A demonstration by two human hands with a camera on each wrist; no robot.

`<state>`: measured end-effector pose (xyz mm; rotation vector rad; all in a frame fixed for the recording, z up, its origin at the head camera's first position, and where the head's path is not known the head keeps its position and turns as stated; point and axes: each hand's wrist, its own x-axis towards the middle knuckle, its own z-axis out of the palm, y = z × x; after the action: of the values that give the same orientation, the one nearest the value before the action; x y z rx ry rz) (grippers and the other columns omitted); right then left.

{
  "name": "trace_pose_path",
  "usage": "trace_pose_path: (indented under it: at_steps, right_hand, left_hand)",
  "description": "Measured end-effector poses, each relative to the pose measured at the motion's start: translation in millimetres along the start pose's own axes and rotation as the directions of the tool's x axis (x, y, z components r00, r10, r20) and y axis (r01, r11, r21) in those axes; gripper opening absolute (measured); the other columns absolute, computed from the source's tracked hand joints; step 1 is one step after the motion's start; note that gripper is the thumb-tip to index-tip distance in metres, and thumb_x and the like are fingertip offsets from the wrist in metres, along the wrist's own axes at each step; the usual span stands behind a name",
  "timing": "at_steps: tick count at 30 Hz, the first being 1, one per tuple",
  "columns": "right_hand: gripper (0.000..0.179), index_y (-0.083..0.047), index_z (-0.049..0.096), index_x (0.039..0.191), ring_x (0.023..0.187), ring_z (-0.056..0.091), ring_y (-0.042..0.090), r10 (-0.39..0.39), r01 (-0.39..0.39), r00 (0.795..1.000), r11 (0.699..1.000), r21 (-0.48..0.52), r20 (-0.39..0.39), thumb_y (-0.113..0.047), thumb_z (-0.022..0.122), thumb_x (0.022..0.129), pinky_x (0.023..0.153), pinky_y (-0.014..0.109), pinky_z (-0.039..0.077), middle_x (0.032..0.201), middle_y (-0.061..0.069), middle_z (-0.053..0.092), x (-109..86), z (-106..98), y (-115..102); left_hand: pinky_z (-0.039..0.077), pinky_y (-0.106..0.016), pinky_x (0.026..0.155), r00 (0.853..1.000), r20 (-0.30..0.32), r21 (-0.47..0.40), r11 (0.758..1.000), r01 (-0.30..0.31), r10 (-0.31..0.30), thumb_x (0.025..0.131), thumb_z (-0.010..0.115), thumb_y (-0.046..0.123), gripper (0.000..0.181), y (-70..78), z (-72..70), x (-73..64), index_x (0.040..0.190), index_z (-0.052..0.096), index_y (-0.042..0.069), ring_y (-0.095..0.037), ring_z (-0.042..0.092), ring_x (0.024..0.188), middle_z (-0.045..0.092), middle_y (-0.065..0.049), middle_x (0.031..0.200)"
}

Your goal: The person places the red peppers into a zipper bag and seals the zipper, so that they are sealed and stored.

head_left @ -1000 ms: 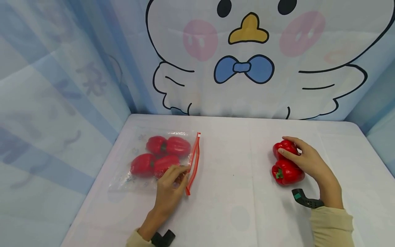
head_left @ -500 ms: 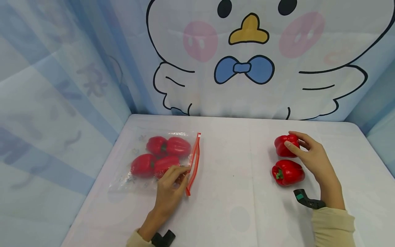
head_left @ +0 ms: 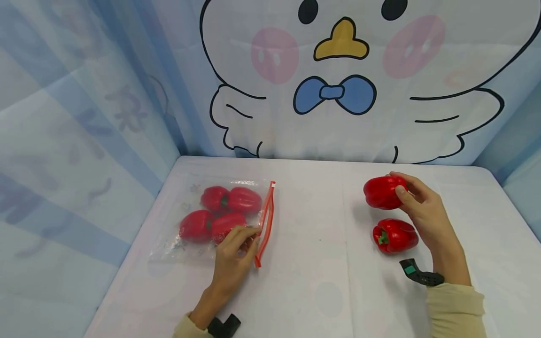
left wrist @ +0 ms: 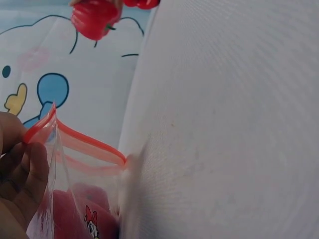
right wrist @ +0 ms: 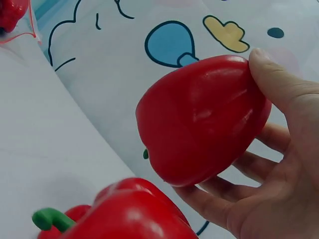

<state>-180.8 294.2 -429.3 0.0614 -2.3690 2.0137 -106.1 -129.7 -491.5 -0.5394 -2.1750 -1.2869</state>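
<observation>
In the head view my right hand (head_left: 424, 206) grips a red bell pepper (head_left: 382, 192) by its right end, raised over the table with a shadow below. The right wrist view shows the thumb on top of this bell pepper (right wrist: 199, 119) and the fingers beneath. A second red bell pepper (head_left: 396, 236) with a green stem lies on the table just nearer. At the left, my left hand (head_left: 234, 256) pinches the edge of a clear zip bag (head_left: 169, 249) with a red seal strip. Several red bell peppers (head_left: 196, 226) lie inside. The left wrist view shows the bag's mouth (left wrist: 89, 142) parted.
A white-covered table (head_left: 313, 281) spans the space between the bag and the loose peppers. Behind it hangs a cloth backdrop (head_left: 270, 117) with a cartoon bird, and a blue-white curtain (head_left: 84, 141) borders the left side.
My right hand has taken hold of the farther bell pepper, drawn it away from the nearer one and raised it, turning it. The left hand and the bag have stayed put.
</observation>
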Motion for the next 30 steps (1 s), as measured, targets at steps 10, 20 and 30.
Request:
trace_pose_path:
  at_steps: [10,20,30]
  right_hand:
    - [0.052,-0.021,0.041,0.158,0.129,0.045,0.005,0.019,-0.025,0.996,0.997,0.066,0.09,-0.034,0.052,0.109,0.087,0.012,0.057,0.139,-0.015,0.05,0.9,25.6,-1.1]
    - [0.046,-0.018,0.041,0.153,0.135,0.045,0.015,0.004,-0.051,0.976,0.976,0.21,0.218,-0.032,0.049,0.11,0.093,0.023,0.06,0.144,-0.006,0.049,1.6,54.8,-10.2]
    - [0.038,-0.019,0.049,0.144,0.128,0.056,0.015,0.029,-0.111,0.958,0.955,0.276,0.286,-0.038,0.044,0.112,0.096,0.028,0.06,0.138,-0.005,0.056,3.8,83.2,-2.2]
  left_hand:
    - [0.053,-0.009,0.072,1.0,0.013,0.018,1.0,0.015,-0.016,0.085,0.079,-0.008,0.032,1.1,1.4,-3.0,0.114,0.076,0.004,-0.012,0.063,0.078,0.07,-0.005,0.098]
    - [0.053,-0.01,0.072,1.0,0.012,0.021,1.0,0.0,0.0,0.085,0.078,-0.009,0.032,1.4,0.5,-1.4,0.114,0.076,0.005,-0.012,0.063,0.077,0.071,-0.005,0.099]
    - [0.053,-0.01,0.072,1.0,0.014,0.011,1.0,0.006,-0.006,0.086,0.078,-0.009,0.032,0.9,0.5,-2.2,0.115,0.076,0.005,-0.012,0.063,0.079,0.071,-0.005,0.1]
